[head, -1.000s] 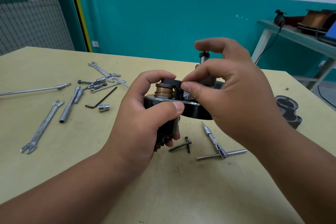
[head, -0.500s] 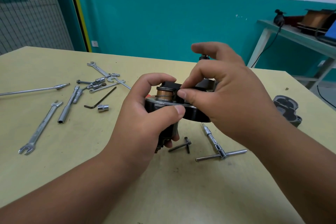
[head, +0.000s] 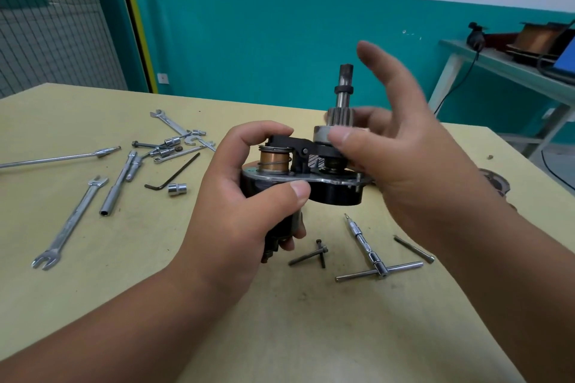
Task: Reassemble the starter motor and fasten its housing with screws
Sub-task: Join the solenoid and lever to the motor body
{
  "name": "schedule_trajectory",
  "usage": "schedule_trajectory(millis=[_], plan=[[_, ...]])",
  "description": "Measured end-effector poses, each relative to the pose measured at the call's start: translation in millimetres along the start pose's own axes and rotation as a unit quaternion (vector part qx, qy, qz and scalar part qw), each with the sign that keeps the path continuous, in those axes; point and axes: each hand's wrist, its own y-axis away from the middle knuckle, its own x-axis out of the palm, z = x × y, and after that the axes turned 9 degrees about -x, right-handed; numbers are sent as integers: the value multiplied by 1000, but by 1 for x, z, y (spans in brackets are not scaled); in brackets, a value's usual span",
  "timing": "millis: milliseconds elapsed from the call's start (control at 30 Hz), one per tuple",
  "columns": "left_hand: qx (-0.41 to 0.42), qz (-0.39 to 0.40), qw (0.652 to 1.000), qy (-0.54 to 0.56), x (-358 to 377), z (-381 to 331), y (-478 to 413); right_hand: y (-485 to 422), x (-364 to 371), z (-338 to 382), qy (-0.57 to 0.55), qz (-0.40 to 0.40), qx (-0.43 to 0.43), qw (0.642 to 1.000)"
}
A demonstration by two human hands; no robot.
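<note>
The starter motor [head: 336,193] is held upright above the table, its black body topped by a metal plate. My left hand [head: 236,196] grips it round the solenoid side, forefinger over the black lever [head: 295,146] and thumb on the plate's edge. A copper plunger with a spring [head: 273,162] stands under the lever. The pinion shaft [head: 343,96] rises at the right. My right hand [head: 404,171] is blurred with fingers spread; its thumb lies before the pinion's collar and a finger behind the gear. Two dark bolts [head: 306,258] lie crossed below, a third [head: 413,249] further right.
A T-handle driver [head: 373,258] lies near the bolts. Left of the motor are an Allen key [head: 174,172], a socket [head: 177,188], an extension bar [head: 119,183] and several spanners [head: 68,224]. A dark housing piece [head: 494,180] shows behind my right wrist.
My right hand has let go of the black lever, lifted and spread its fingers, uncovering the pinion shaft. My left hand keeps its grip on the motor.
</note>
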Motion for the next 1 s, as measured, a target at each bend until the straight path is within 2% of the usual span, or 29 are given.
schedule_trajectory(millis=[100, 167, 233, 333, 467, 600, 833, 1000], plan=[[10, -4, 1000, -18, 1, 0, 0, 1, 1, 3, -19, 48, 19, 999], [17, -8, 999, -29, 2, 0, 1, 0, -1, 2, -4, 41, 21, 999], [25, -13, 998, -48, 2, -1, 1, 0, -6, 4, 110, 28, -27, 993], [58, -18, 992, -108, 0, -2, 1, -1, -15, 14, 340, 52, -128, 930], [99, -3, 974, -203, 0, 1, 0, -4, -27, 25, 453, 147, -146, 867], [145, 15, 951, -271, 1, 3, 2, -5, -31, 36, 501, 246, -107, 823], [176, 57, 941, -285, 4, 6, 1, -9, -28, 38, 522, 301, -63, 796], [201, 88, 925, -310, 4, 8, 0, -12, -28, 39, 538, 357, -36, 763]])
